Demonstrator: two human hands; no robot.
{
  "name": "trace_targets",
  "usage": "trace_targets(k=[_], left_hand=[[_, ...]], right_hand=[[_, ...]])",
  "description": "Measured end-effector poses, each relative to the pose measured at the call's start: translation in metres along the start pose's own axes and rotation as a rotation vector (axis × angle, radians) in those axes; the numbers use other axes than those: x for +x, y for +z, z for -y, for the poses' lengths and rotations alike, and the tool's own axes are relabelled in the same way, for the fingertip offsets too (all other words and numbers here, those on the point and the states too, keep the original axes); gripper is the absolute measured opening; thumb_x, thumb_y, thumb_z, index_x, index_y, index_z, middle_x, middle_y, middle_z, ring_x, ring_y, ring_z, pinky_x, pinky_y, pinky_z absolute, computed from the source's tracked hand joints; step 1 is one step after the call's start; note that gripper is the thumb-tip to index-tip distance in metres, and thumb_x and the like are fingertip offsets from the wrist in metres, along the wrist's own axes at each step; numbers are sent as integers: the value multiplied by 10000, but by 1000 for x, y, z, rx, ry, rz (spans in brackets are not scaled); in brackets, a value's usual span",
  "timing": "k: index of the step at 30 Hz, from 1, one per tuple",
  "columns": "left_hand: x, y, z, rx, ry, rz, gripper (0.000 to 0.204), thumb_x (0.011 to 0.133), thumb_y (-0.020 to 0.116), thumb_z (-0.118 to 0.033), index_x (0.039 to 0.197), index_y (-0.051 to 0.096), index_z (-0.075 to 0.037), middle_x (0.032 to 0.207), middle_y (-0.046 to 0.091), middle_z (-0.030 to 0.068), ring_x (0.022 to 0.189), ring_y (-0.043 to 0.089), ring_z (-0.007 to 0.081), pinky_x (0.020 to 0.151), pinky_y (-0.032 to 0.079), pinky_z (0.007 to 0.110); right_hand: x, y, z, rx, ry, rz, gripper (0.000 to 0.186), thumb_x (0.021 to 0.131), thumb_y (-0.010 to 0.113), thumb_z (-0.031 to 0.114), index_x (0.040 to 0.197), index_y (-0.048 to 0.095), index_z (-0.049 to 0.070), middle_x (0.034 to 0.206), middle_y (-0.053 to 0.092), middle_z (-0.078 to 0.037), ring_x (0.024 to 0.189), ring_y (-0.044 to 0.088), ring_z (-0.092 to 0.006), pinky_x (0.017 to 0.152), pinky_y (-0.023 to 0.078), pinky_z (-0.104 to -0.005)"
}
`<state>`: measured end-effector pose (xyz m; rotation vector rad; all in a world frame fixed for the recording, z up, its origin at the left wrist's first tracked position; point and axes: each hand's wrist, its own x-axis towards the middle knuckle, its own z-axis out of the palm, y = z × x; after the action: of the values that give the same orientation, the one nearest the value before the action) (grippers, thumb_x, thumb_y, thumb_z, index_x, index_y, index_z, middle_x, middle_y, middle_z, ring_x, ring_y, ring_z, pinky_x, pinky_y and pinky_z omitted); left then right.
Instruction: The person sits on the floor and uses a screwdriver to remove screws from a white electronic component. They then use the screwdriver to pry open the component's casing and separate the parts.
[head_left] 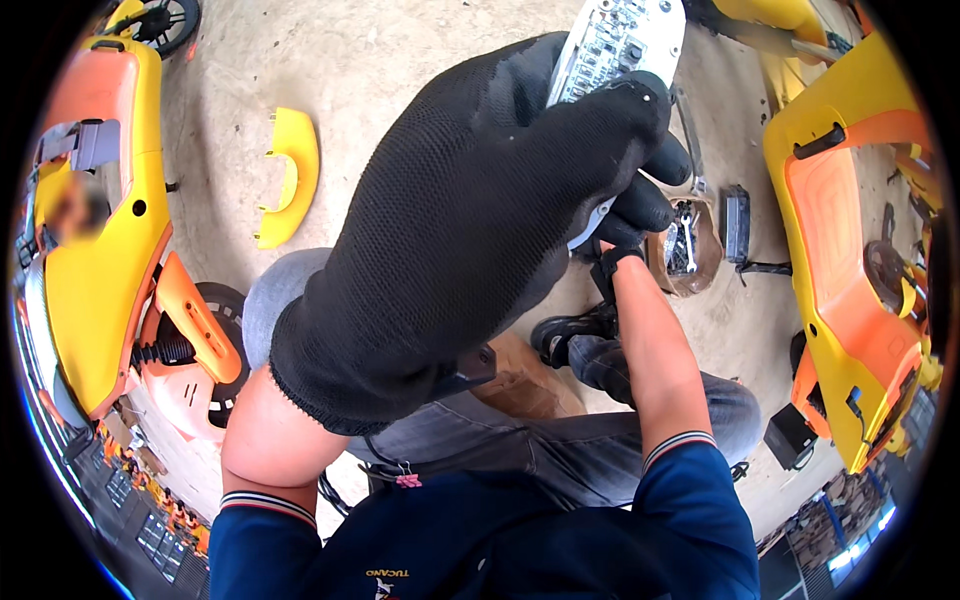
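A black knit glove covers my left hand [490, 160], raised in the middle of the view. It is closed around a circuit board in a pale casing [612, 50], with small components showing on its upper face. The board tilts up and away from me, and its lower part is hidden by the glove. My right forearm reaches up from the lower right to a black band or cuff [608, 270] at the wrist. Behind the left glove, my right hand is mostly hidden. Dark gloved fingertips show beside the board, but I cannot tell which hand they belong to.
An open bag [708, 262] holding wrenches and small parts sits beyond my right wrist, beside a black box [735, 225]. A yellow curved panel [300, 180] lies on the floor at left. Yellow and orange scooter bodies stand at left [100, 320] and right [790, 150].
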<state>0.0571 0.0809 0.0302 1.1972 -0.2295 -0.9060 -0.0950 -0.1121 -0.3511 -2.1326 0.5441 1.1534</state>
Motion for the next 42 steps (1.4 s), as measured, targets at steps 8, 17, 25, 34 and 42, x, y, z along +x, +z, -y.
trace_targets(k=[8,17,25,34,42], left_hand=[[-2,-4,3,73,44,18,432,1049,554,-303,1277,607,61,993,732,131,790,703,157,755,572,283],[0,-6,-3,179,-7,-28,415,1048,543,-265,1287,606,69,980,730,113,785,681,134,745,550,264],[-2,-8,-6,192,-27,-40,399,1047,556,-245,1284,611,72,1009,736,112,792,688,134,732,543,250],[4,-13,0,450,130,0,401,1053,545,-241,1289,598,79,1023,733,123,820,706,160,771,573,281],[5,-10,9,-58,-58,35,456,1063,528,-290,1326,554,82,1049,725,135,909,729,190,841,587,307]], right_hand=[[45,15,-9,-23,118,-417,357,959,540,334,1115,738,80,1131,725,-192,1079,687,-375,909,541,-465],[56,30,4,61,171,-640,343,954,559,326,1148,706,84,1167,722,-169,1092,684,-365,911,544,-453],[54,25,13,3,156,-610,310,953,565,305,1118,691,75,1156,721,-166,1102,683,-353,914,543,-450],[52,19,21,-97,122,-565,275,951,572,282,1084,675,65,1144,720,-163,1113,682,-339,917,543,-446],[5,12,22,335,-150,-430,364,920,615,323,1156,693,58,1154,718,-186,1106,672,-356,930,524,-421]])
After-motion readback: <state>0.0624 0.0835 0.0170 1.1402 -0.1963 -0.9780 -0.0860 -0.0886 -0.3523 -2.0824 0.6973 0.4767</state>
